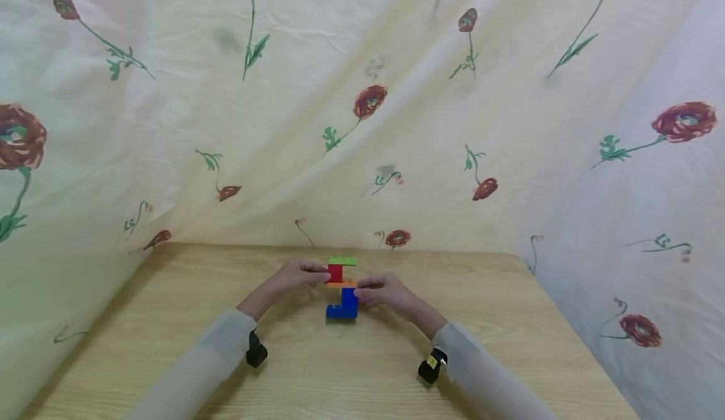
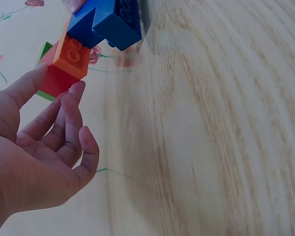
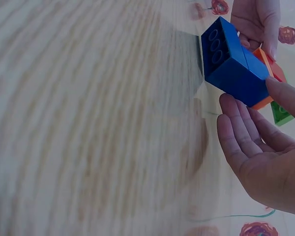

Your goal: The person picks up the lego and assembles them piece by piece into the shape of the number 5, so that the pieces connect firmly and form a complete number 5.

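Note:
A small brick tower stands on the wooden table (image 1: 487, 319): a blue brick (image 1: 342, 306) at the bottom, then an orange plate (image 1: 342, 284), a red brick (image 1: 335, 273) and a green plate (image 1: 342, 261) on top. My left hand (image 1: 323, 276) pinches the red brick (image 2: 56, 81) between thumb and fingertips. From the other side, my right hand (image 1: 359, 294) holds the blue brick (image 3: 231, 64) with its thumb on the upper edge and its fingers against the lower side. The left wrist view also shows the orange plate (image 2: 73, 54) and the blue brick (image 2: 113, 22).
A floral cloth (image 1: 362, 124) hangs behind the table and down both sides. The table's back edge runs just behind the tower. Black wrist cameras (image 1: 256, 351) sit on both sleeves near the front.

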